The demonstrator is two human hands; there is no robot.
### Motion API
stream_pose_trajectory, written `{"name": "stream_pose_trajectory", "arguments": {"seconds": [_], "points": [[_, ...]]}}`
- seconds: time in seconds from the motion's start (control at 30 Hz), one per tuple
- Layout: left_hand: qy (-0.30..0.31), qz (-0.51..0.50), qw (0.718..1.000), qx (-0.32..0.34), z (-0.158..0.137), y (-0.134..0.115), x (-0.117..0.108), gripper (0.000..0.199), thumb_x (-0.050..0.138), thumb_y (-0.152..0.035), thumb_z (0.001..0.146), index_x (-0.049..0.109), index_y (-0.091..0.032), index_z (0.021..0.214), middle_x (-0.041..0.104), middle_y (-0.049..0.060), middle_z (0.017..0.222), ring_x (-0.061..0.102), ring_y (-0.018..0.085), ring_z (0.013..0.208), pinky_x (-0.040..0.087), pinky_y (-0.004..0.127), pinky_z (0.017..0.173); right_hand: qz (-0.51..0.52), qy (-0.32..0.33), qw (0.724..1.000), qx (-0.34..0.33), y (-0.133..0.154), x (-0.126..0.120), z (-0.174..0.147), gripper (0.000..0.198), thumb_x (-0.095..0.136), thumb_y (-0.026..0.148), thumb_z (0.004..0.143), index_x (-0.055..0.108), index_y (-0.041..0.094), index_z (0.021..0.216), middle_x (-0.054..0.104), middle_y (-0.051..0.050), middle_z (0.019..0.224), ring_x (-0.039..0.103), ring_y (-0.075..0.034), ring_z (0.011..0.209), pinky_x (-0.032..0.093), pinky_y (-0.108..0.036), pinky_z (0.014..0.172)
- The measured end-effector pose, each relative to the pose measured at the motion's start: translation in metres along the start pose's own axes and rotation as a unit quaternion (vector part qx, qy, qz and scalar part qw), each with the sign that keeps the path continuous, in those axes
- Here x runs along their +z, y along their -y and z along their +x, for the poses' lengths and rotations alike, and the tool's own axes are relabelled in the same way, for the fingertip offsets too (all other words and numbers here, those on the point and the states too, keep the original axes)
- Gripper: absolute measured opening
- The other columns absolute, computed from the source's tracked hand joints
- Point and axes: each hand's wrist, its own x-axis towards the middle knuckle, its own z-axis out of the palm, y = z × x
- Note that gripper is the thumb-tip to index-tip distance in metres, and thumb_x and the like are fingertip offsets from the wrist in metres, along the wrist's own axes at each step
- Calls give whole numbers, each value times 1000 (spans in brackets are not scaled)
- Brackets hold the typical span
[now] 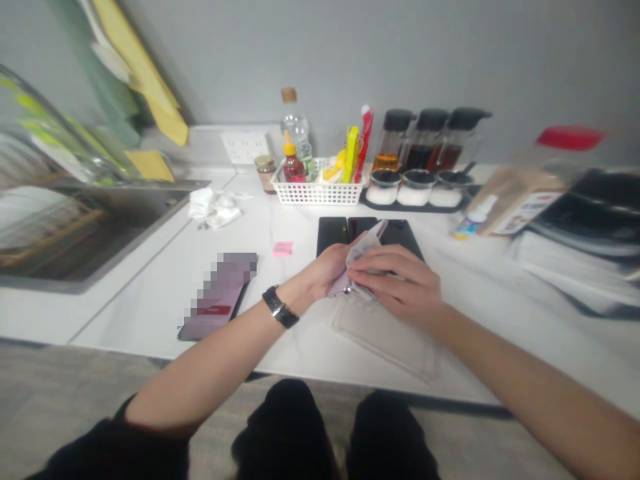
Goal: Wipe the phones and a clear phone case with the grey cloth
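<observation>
My left hand (327, 270), with a black band on its wrist, is closed around a slim pale purple phone (339, 285), mostly covered by my hands. A crumpled white wipe (364, 252) is pinched in the fingers of my right hand (407, 280) and pressed against the phone. Below my hands, a clear plastic case (387, 337) lies flat on the white counter. Just behind them are flat black devices (333, 233) side by side, partly hidden. To the left lies a purplish flat device (220, 297), its upper part pixelated.
A pink slip (283, 249) and crumpled tissues (215, 207) lie left of centre, near the sink (95, 283). Along the wall stand a white basket (320, 193) of bottles, seasoning jars (415, 188) and dark-lidded bottles (425, 143). A red-lidded container (530, 193) and small spray bottle (475, 220) are at right.
</observation>
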Motion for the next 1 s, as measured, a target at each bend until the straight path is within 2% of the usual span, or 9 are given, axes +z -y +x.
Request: {"name": "stream_pose_trajectory", "arguments": {"seconds": [0.1, 0.23, 0.33, 0.57, 0.67, 0.8, 0.87, 0.93, 1.0], "points": [[-14, 24, 1000, -9, -4, -2, 3, 38, 61, -26, 109, 66, -12, 74, 61, 0, 60, 51, 6, 46, 42, 19, 49, -11, -23, 999, 36, -12, -5, -2, 47, 72, 10, 99, 76, 38, 138, 84, -4, 115, 79, -23, 107, 68, -44, 91], [33, 44, 997, -56, -12, -8, 9, 44, 58, -39, 112, 64, -13, 76, 55, -3, 60, 45, 4, 41, 32, 17, 40, -39, -63, 992, 107, -35, -15, -6, 38, 71, 12, 100, 83, 38, 125, 85, -4, 114, 80, -23, 105, 67, -45, 92], [42, 39, 997, -48, -16, -13, 11, 45, 51, -37, 114, 66, -13, 78, 56, -2, 63, 47, 3, 42, 33, 15, 40, -39, -77, 989, 121, -38, -17, -5, 34, 72, 15, 100, 84, 37, 121, 85, -4, 113, 80, -23, 106, 68, -44, 91], [28, 50, 997, -49, -21, -17, 17, 45, 53, -36, 114, 70, -12, 79, 61, -1, 58, 44, 4, 38, 43, 16, 45, -31, -104, 976, 190, -35, -14, -8, 25, 68, 22, 103, 86, 34, 116, 84, -4, 113, 80, -23, 106, 68, -43, 94], [6, 32, 998, -45, -21, -14, 20, 52, 51, -38, 114, 66, -13, 72, 61, 0, 56, 48, 4, 39, 43, 15, 45, -35, -105, 980, 167, -26, -9, -6, 28, 68, 19, 103, 85, 36, 119, 85, -3, 113, 80, -24, 106, 69, -45, 93], [-36, 1, 999, -15, -18, -8, 20, 52, 46, -31, 116, 64, -13, 70, 59, -1, 54, 51, 5, 40, 43, 15, 44, -28, -104, 991, 74, -6, 0, 0, 44, 71, 12, 99, 80, 42, 130, 85, 0, 110, 81, -24, 103, 69, -45, 89], [-38, 7, 999, -24, -18, -8, 20, 53, 46, -33, 116, 62, -14, 69, 57, -1, 52, 47, 5, 37, 37, 15, 38, -23, -100, 994, 45, -6, 0, 0, 47, 72, 10, 98, 79, 42, 132, 86, 0, 109, 81, -23, 102, 69, -44, 88], [-15, 13, 998, -63, -19, -10, 22, 56, 42, -38, 117, 59, -16, 68, 52, -2, 49, 41, 6, 32, 27, 16, 31, -19, -92, 993, 74, -15, -3, -4, 41, 71, 12, 99, 81, 39, 128, 86, -1, 112, 81, -23, 104, 68, -44, 91], [16, 5, 995, -96, -22, -14, 26, 58, 38, -43, 117, 58, -17, 70, 46, -4, 47, 36, 5, 28, 19, 17, 28, -17, -90, 985, 148, -30, -7, -9, 34, 67, 14, 100, 84, 34, 121, 86, -3, 114, 80, -24, 107, 68, -45, 95]]}}
